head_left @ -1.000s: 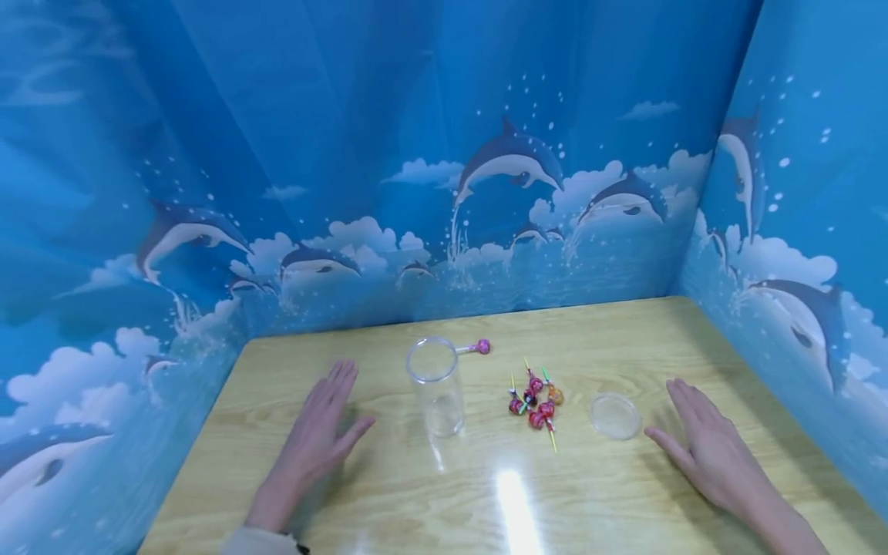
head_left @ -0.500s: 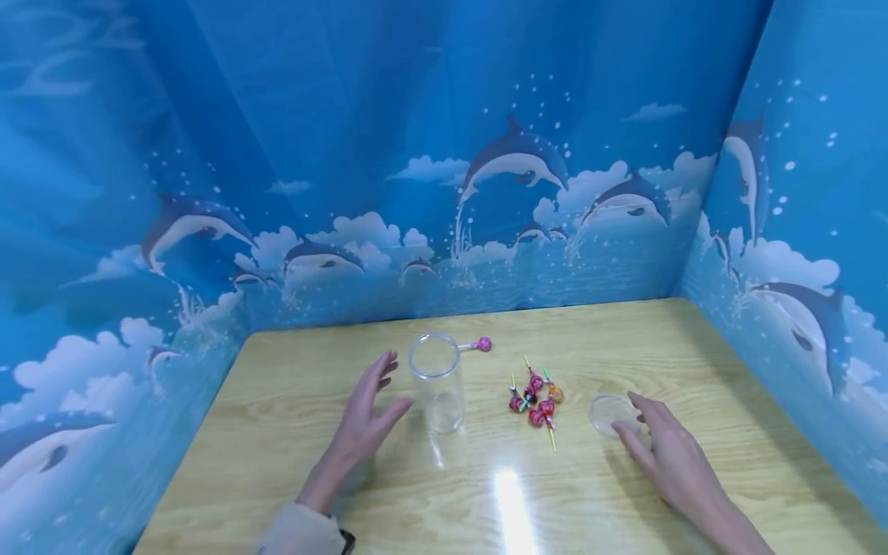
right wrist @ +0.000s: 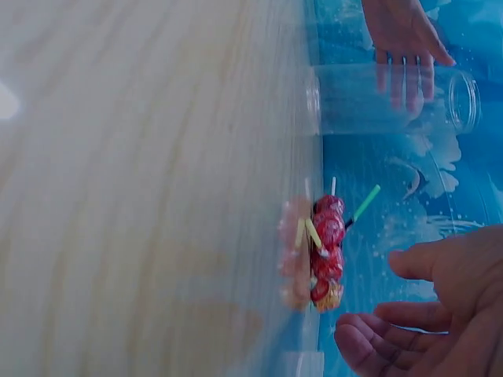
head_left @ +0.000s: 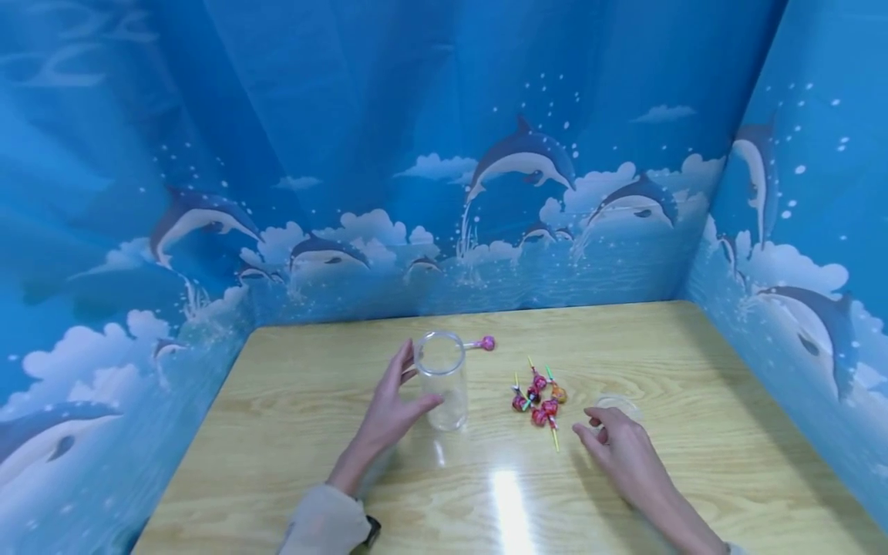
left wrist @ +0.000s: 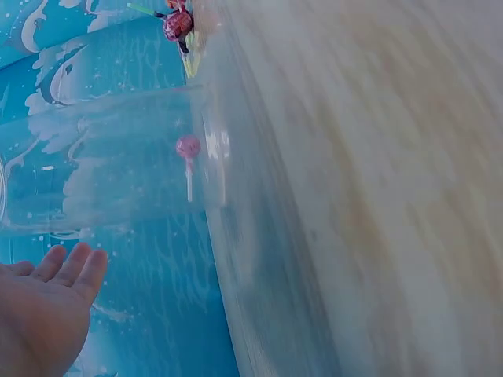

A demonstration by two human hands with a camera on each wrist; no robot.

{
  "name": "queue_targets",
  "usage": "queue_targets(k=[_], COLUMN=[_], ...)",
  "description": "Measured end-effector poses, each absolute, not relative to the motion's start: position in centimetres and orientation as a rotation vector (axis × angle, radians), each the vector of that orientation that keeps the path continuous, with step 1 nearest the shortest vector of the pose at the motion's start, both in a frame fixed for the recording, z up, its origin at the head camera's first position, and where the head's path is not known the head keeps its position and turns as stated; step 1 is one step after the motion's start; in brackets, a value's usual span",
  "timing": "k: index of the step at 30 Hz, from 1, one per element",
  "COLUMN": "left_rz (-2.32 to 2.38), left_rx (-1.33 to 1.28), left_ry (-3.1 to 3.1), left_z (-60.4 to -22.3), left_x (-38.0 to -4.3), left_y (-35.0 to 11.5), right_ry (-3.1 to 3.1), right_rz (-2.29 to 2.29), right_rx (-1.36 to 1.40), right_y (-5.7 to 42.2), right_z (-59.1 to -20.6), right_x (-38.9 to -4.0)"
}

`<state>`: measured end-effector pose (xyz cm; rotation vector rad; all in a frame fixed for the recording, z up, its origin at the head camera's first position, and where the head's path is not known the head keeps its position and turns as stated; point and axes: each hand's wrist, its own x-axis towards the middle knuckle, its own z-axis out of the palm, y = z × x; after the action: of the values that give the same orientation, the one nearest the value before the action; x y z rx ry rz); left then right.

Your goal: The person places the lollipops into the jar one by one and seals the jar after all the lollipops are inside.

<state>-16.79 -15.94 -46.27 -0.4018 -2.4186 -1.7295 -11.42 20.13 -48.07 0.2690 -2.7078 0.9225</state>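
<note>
Left hand [head_left: 390, 414] spread beside upright jar [head_left: 451, 383], right hand [head_left: 626, 451] likewise near lollipops [head_left: 550, 406] outside it.

A blue curtain [head_left: 333, 116] printed with dolphins [head_left: 523, 150] and clouds [head_left: 375, 227] lines the far, left and right edges of a wood-grain table [head_left: 298, 385].

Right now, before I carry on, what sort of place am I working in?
Probably a small screened-off booth, perhaps for staged tabletop work: dolphin-print sheeting closes in a wood-grain table, where a clear jar and loose lollipops sit.
</note>
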Motion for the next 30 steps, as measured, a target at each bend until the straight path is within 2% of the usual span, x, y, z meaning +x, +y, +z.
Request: queue_targets(k=[13,30], left_rz=[-1.758,-1.801], left_rx=[-0.4,-0.475], left_ry=[-2.357,-2.322], left_z=[-46.4,-46.8], left_x=[-17.4,-17.8], left_y=[-14.3,-13.8], right_ry=[-2.873,-3.023], right_rz=[0.971,0.942], right_rx=[0.213,0.164], right_y=[17.2,16.4], right_z=[-47.9,-48.4], right_x=[-12.1,-13.6])
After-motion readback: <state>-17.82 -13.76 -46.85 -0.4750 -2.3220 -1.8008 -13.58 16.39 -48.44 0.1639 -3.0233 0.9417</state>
